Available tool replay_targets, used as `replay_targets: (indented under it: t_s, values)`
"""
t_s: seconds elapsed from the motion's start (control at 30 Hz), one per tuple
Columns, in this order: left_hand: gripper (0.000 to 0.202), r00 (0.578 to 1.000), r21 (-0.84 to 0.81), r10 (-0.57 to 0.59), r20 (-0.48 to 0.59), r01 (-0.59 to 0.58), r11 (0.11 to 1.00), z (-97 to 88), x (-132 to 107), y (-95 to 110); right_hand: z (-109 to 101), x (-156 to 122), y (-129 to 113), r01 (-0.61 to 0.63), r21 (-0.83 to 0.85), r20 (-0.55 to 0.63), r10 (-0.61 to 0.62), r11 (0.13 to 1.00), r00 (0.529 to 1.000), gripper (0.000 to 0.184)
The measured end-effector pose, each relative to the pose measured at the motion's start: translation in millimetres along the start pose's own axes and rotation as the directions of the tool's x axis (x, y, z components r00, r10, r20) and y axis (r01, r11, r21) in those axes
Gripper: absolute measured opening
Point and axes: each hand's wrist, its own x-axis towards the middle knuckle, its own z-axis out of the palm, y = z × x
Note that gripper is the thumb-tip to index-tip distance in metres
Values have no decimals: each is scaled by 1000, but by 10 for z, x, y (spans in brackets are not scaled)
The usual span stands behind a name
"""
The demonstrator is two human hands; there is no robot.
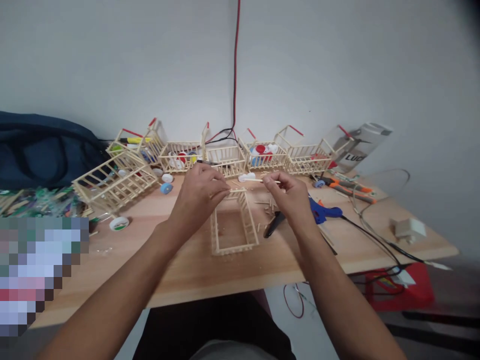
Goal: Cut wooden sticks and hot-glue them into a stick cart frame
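Pale wooden sticks make up the open rectangular frame (pixel 235 248) in the middle of my feed, and I take it as my landmark. It rests on the wooden surface (pixel 180 275), between and just below the 2 hands.

As far as I can judge, it is partly built: rails run along its 2 long sides and across its near end, with short pieces set along them. Its far end is partly covered by fingers, so I can't tell how complete that is, nor whether it has a floor. Beyond the frame stands a row of stick carts (pixel 305 160) with red-topped handles. I see no such handle on the frame, so next to them it looks unfinished to me.

The right hand (pixel 288 192), beyond the frame and to its right, has a narrow pinch on a thin stick (pixel 258 180), which points leftward above the surface. The left hand (pixel 200 190) is at the frame's far left corner, thumb and fingers drawn narrowly together; I cannot tell whether they grip a piece or merely touch the frame.

Right of the frame I see loose stick offcuts (pixel 268 205) and, farther out, a blue glue gun (pixel 325 212). Left of the frame, well apart, lies a white bottle cap (pixel 119 223).
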Motion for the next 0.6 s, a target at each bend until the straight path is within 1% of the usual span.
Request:
replay_targets:
  t_s: [0.1,0.23,0.47,0.6]
  values:
    - [8,999,43,17,29,-18,999,22,-5,9,10,-54,62,-24,26,3,24,999,1000,21]
    - [9,998,72,28,50,-32,997,49,-5,10,29,-75,120,-14,45,20,13,999,1000,21]
    - [11,997,71,0,82,-6,997,87,1,22,14,-67,162,-7,35,20,7,999,1000,21]
    - [11,997,77,-2,82,-5,997,92,-3,23,15,-78,200,-48,-5,59,48,999,997,23]
